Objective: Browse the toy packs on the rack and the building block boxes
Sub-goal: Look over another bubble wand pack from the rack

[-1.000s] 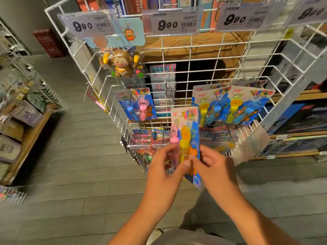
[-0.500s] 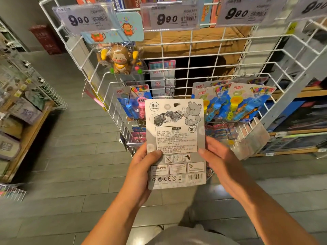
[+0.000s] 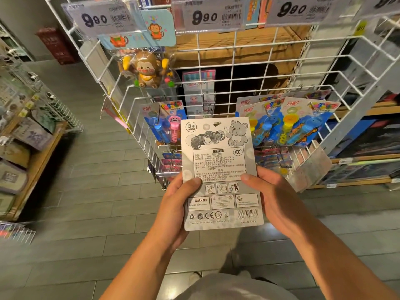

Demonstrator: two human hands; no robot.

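Grey printed backing now faces up: the bubble toy pack (image 3: 220,172), flipped since a second ago, sits clamped between left hand (image 3: 176,210) and right hand (image 3: 273,201) at six o'clock of the wire rack (image 3: 216,83), so label-reading is underway.

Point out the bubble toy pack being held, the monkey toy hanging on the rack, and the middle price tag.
bubble toy pack (image 3: 218,161), head view, on its grey printed back.
monkey toy (image 3: 147,69), head view, on its face.
middle price tag (image 3: 207,16), head view, on the printed price.
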